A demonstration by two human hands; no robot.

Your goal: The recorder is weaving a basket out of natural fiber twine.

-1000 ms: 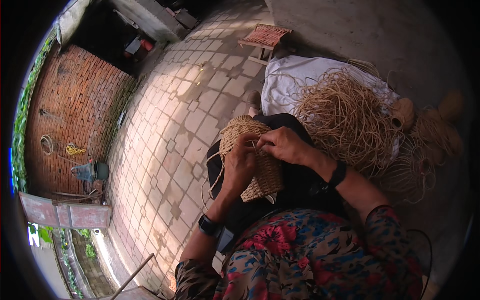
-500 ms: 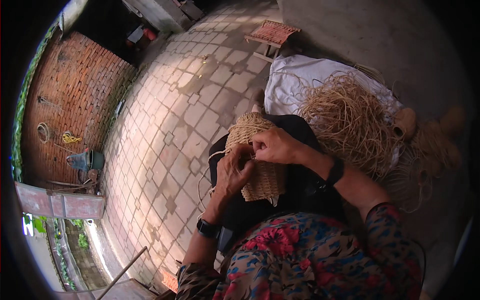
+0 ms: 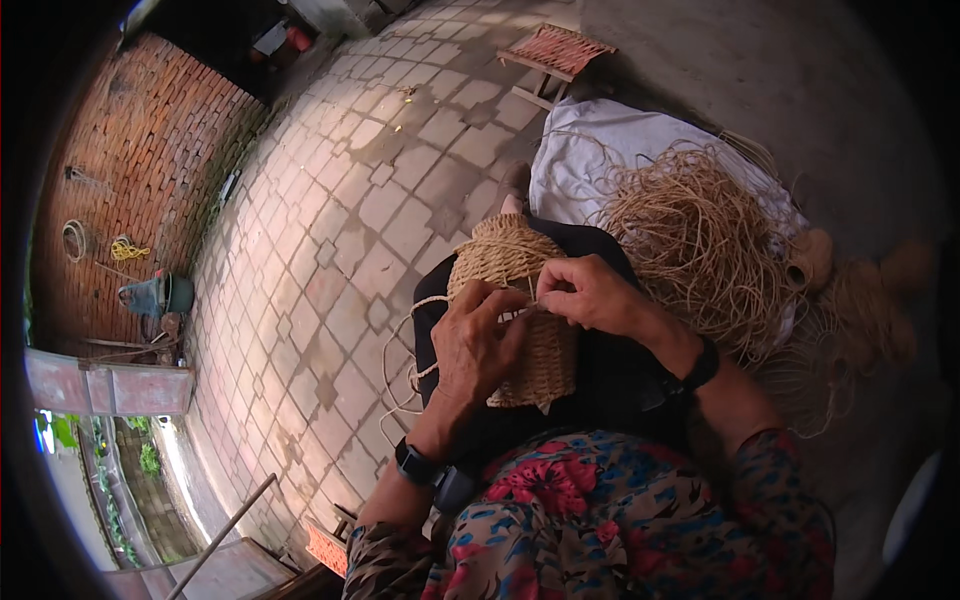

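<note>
A tan woven straw piece (image 3: pixel 545 375), shaped like a small basket, lies across my dark-clothed lap. My left hand (image 3: pixel 470 340) is closed over its left middle, thumb and curled fingers gripping the weave. Right beside it, my right hand (image 3: pixel 590 293) is closed in a pinch above the weave, fingertips close to the left ones. A thin pale strand seems to run between the fingertips, though it is too small to follow fully. Several pale strips show in a gap under the left fingers. Loose cord (image 3: pixel 392 350) loops off the piece's left side beside my thigh.
A big tangle of straw cord (image 3: pixel 700 240) rests on a white cloth (image 3: pixel 580 135) at the right. Round woven pieces (image 3: pixel 810 260) lie beyond it. A low stool with a woven red seat (image 3: pixel 560 50) stands ahead on the paved floor (image 3: pixel 350 240). A brick wall (image 3: pixel 150 140) rises at left.
My right hand has shifted slightly right and down, away from the left fingers, exposing more of the weave and gap between them. The whole view has tilted slightly.
</note>
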